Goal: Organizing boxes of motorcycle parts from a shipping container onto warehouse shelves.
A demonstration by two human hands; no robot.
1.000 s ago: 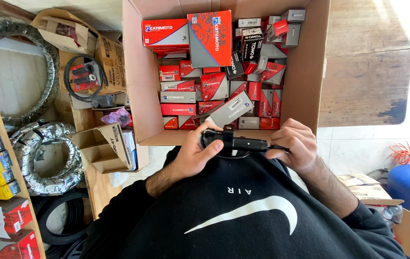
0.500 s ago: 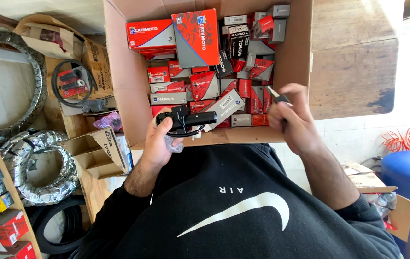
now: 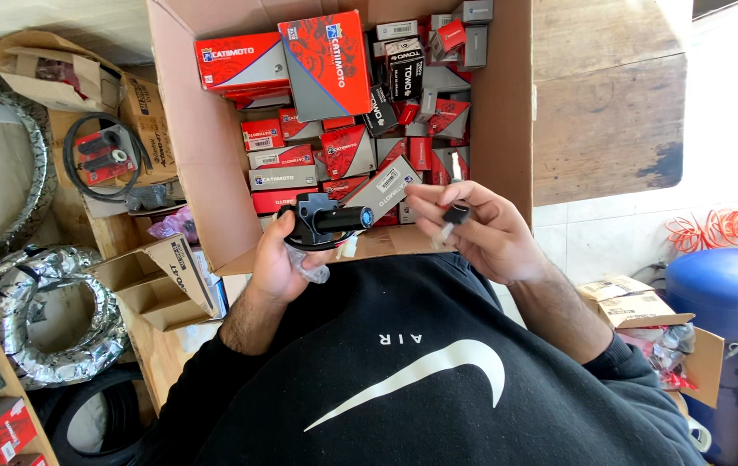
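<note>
My left hand (image 3: 276, 263) grips a black plastic part (image 3: 324, 219) with a short round stub and thin wires, plus a scrap of clear plastic wrap under the fingers. My right hand (image 3: 483, 235) pinches a small black cap-like piece (image 3: 456, 213) between thumb and fingertips, a little to the right of the black part and apart from it. Both hands hover at the front edge of a large open cardboard box (image 3: 186, 147) packed with several red and grey small cartons.
Tyres wrapped in silver foil (image 3: 50, 319) lean at the left beside open cardboard boxes (image 3: 162, 280) and a packaged pair of black grips (image 3: 103, 155). A blue drum (image 3: 723, 293) and orange cord (image 3: 723, 229) stand at the right. A wooden panel (image 3: 606, 103) rises behind.
The hands held one black piece together, then separated. My right hand swung out over the box and has come back near the left, now pinching a small black piece.
</note>
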